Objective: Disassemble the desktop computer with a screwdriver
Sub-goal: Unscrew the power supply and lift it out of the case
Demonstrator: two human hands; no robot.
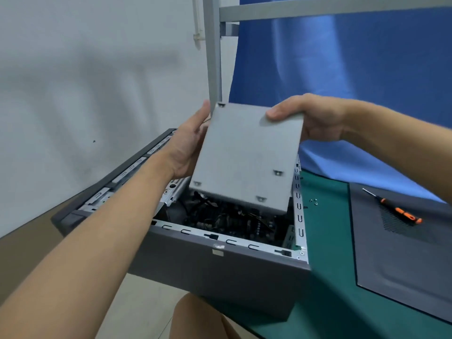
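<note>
Forearms reach over the open desktop computer on the green surface, left hand clasping the left edge of the grey metal box, right hand pinching its top corner (box tilted, just above the opening).

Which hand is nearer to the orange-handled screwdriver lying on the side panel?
Right. The right hand grips the grey metal box at its top right corner, up and left of the screwdriver; the left hand holds its far left edge.
</note>
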